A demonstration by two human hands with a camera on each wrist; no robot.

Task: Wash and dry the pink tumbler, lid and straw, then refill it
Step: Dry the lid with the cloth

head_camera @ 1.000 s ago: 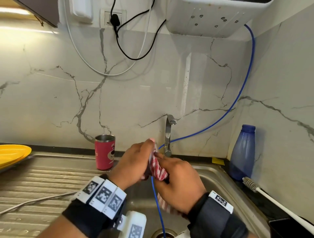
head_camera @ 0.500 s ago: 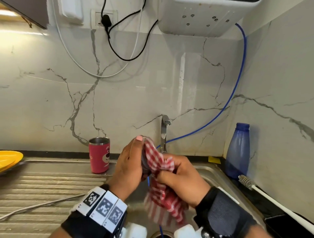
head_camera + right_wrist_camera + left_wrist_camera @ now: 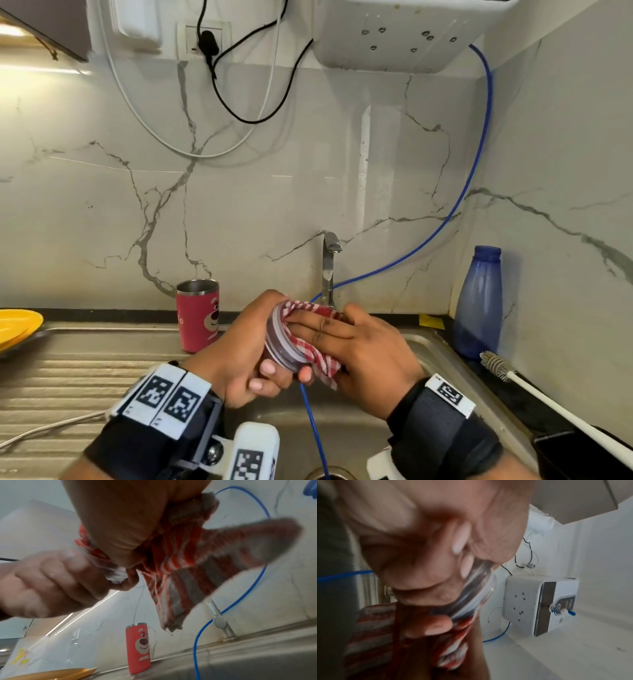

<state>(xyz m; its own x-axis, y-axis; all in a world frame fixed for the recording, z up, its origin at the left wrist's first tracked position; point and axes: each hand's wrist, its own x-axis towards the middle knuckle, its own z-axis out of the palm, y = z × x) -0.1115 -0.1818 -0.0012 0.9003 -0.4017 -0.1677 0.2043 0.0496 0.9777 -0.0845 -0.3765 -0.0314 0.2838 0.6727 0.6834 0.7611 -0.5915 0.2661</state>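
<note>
Closest in, both hands are up over the sink basin [image 3: 424, 346]. The left hand [image 3: 239, 346] has its grip curled around the clear lid [image 3: 279, 342], holding it on edge, fingers wrapped under the rim. The right hand [image 3: 366, 353] lies flat against the lid's face with a red checked cloth [image 3: 315, 356] under its straight fingers, so the grip there is apart, pressing rather than clamping. A corner of the cloth hangs loose below. A thin blue hose [image 3: 313, 428] drops right behind the hands into the basin and crosses up past the tap [image 3: 329, 270].

A bit further left, the pink tumbler [image 3: 198, 315] stands upright on the ribbed draining surface [image 3: 68, 373], open mouth, well apart from the hands. A yellow plate [image 3: 17, 327] pokes in at the far left edge. Off to the right, a blue bottle [image 3: 479, 305] stands in the corner and a white bottle brush [image 3: 534, 394] lies near it. Up on the far marble wall there's a white appliance [image 3: 404, 34] plus a socket with cables. Can't spot the straw anywhere.
</note>
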